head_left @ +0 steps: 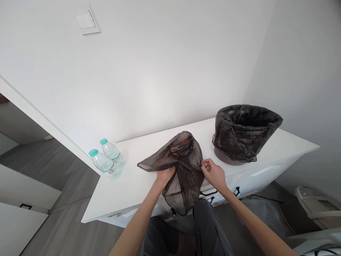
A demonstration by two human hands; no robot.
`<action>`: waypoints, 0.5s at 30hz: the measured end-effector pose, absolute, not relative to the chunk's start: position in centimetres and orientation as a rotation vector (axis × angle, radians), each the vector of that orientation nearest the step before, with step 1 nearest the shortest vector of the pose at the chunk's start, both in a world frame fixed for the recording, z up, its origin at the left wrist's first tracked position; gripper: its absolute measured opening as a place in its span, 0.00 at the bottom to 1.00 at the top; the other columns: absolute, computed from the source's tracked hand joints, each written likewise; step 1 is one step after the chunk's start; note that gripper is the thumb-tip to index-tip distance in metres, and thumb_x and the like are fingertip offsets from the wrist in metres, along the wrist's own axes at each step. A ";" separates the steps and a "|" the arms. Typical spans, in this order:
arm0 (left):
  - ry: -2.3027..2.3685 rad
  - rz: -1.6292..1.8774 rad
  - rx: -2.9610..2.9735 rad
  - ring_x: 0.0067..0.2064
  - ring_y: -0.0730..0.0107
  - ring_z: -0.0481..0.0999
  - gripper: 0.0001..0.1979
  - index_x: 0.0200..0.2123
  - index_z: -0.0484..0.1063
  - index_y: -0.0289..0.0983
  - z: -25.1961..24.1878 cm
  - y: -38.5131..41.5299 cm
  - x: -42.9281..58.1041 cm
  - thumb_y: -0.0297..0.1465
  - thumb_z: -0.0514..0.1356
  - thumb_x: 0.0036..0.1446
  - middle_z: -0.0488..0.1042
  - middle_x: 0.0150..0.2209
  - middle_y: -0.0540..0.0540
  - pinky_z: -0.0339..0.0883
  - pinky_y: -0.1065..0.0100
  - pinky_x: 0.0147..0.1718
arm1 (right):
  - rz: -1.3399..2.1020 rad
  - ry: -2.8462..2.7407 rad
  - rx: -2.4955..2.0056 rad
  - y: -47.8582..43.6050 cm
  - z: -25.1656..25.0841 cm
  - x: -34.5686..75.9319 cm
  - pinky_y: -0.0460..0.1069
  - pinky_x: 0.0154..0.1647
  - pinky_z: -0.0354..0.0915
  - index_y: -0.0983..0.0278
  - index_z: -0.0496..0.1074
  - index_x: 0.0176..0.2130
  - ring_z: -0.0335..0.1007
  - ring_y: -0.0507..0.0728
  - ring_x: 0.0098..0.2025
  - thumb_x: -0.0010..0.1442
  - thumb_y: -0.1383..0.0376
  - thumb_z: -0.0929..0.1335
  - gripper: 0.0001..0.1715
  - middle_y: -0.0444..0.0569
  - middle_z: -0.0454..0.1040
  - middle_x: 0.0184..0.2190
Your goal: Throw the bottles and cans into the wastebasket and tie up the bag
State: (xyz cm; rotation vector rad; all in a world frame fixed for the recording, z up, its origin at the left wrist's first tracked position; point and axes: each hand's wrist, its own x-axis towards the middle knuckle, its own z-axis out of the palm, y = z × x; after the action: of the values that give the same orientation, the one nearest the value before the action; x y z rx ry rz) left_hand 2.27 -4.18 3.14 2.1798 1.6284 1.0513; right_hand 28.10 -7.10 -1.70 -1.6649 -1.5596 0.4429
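Thin, dark see-through plastic forms the loose bag (pixel 186 186), held at the worktop's (pixel 119 193) front edge, its lower part hanging past it. The right hand (pixel 214 174) pinches one side between thumb and fingertips — probably to keep the film spread. The left hand (pixel 165 175) reaches into the folds, seemingly as support; its fingers are hidden, so I cannot tell how far they close. A bin (pixel 226 157) stands to the right — its liner (pixel 237 142) overlaps the rim, likely to stop slipping.

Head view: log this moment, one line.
left hand: at dark bag, grip hidden; right hand: pinching bag's edge; bin: lined, right on cabinet; two bottles: left
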 end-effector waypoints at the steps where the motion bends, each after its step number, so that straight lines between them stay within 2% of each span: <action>1: 1.626 1.045 2.179 0.64 0.42 0.71 0.13 0.47 0.78 0.43 2.9 -3.7 2.6 0.35 0.56 0.66 0.81 0.52 0.39 0.56 0.38 0.70 | 0.444 -1.562 -1.661 -7.1 -1.7 28.1 0.48 0.34 0.57 0.57 0.71 0.42 0.74 0.57 0.30 0.63 0.58 0.64 0.10 0.41 0.79 0.28; 3: 1.606 1.036 2.177 0.64 0.44 0.72 0.13 0.47 0.78 0.42 2.5 -3.2 3.2 0.35 0.55 0.67 0.80 0.53 0.38 0.56 0.40 0.70 | 0.433 -1.571 -1.654 -7.1 -1.7 28.1 0.48 0.33 0.57 0.57 0.71 0.42 0.74 0.57 0.30 0.63 0.58 0.64 0.10 0.42 0.79 0.28; 8: 1.500 1.026 2.175 0.61 0.55 0.75 0.16 0.51 0.77 0.42 1.7 -3.1 4.4 0.40 0.53 0.71 0.78 0.58 0.41 0.65 0.48 0.67 | 0.396 -1.581 -1.670 -7.1 -1.7 28.0 0.48 0.32 0.56 0.57 0.72 0.41 0.74 0.57 0.29 0.63 0.59 0.63 0.10 0.42 0.78 0.27; 12: 1.453 1.025 2.171 0.61 0.55 0.74 0.17 0.55 0.75 0.40 1.7 -2.7 4.7 0.40 0.56 0.70 0.77 0.58 0.39 0.66 0.45 0.64 | 0.419 -1.577 -1.679 -6.8 -1.8 28.1 0.48 0.33 0.57 0.58 0.72 0.42 0.74 0.57 0.31 0.64 0.58 0.63 0.11 0.43 0.79 0.29; 15: 1.437 1.020 2.175 0.62 0.55 0.74 0.16 0.53 0.76 0.41 2.1 -2.7 4.8 0.36 0.52 0.71 0.78 0.56 0.39 0.67 0.49 0.65 | 0.436 -1.593 -1.677 -6.8 -1.6 28.0 0.48 0.34 0.57 0.57 0.72 0.42 0.74 0.57 0.31 0.64 0.58 0.63 0.11 0.42 0.79 0.29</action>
State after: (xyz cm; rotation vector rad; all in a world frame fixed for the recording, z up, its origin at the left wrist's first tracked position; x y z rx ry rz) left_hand 4.76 -2.69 2.08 2.1755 1.4369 1.0202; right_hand 28.03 -6.75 -1.58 -1.6774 -1.5932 0.4357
